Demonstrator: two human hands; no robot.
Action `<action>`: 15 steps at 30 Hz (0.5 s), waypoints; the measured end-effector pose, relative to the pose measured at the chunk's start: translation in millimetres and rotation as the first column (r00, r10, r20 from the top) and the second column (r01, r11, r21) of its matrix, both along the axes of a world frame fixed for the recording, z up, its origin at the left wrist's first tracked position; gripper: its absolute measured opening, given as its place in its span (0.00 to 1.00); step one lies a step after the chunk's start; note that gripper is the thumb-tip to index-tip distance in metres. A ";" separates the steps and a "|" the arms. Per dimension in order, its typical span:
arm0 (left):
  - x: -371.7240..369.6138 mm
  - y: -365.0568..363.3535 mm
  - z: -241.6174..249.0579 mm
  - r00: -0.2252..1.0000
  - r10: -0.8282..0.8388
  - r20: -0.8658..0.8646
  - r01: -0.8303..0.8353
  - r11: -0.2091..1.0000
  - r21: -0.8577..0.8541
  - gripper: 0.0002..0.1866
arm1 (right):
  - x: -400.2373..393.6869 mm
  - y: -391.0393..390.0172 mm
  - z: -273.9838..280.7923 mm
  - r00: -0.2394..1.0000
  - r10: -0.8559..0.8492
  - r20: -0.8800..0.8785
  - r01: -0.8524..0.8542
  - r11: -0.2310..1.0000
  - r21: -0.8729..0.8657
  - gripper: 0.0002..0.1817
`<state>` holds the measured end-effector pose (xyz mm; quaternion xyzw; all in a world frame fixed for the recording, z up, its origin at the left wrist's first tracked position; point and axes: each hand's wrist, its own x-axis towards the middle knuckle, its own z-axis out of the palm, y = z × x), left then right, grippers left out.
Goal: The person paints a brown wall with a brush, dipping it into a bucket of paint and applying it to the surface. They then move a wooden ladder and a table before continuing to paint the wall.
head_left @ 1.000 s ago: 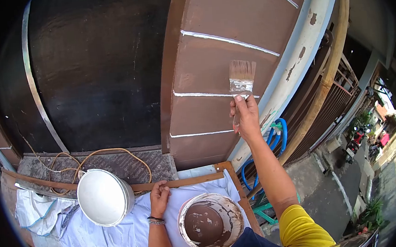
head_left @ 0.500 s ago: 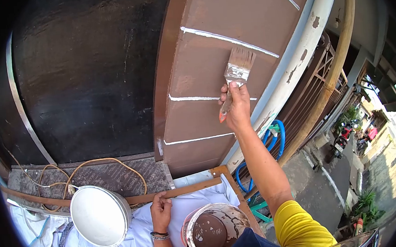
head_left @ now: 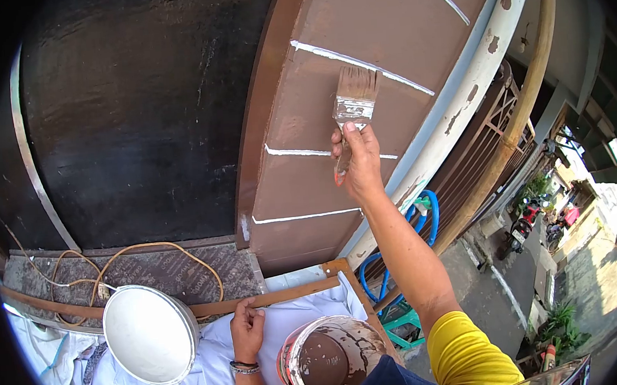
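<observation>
My right hand is closed round the handle of a wide paintbrush, bristles up. Brown paint coats its bristles, which lie against the brown wall panel just under a white groove line. Low in the view, my left hand has its fingers bent over a brown wooden rail, thumb alongside. To its right stands a paint bucket with brown paint inside and smeared walls. A white round lid or tub is left of that hand.
White cloth lies beneath the bucket. An orange cable loops over the printed board. A peeling white pipe and a bamboo pole run beside the panel. A blue hose hangs behind my right arm; a motorbike stands outside.
My right hand has moved the paintbrush left along the panel, just below the same white line. My left hand stays at the rail. The view has shifted slightly.
</observation>
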<state>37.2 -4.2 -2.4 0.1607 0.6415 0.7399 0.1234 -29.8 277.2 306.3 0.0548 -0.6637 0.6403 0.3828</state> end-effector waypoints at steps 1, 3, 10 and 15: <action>-0.2 -0.5 -1.1 1.000 0.000 -0.004 0.000 1.000 -0.007 0.18 | 0.8 1.0 0.8 0.999 -0.040 0.004 0.039 0.998 0.044 0.12; -0.7 -0.4 -3.7 1.000 0.004 -0.012 -0.004 1.000 -0.016 0.18 | 6.8 -0.2 9.4 0.994 -0.106 0.038 0.103 0.991 0.083 0.12; 0.7 0.5 -5.9 0.999 0.021 -0.028 -0.020 0.999 0.025 0.18 | 32.8 35.2 28.6 0.868 -0.439 -0.233 0.460 0.532 0.711 0.19; -0.2 3.4 -9.2 0.996 0.046 -0.078 -0.044 0.999 0.018 0.18 | 56.2 25.7 49.0 0.815 -0.468 -0.341 0.434 0.102 0.895 0.29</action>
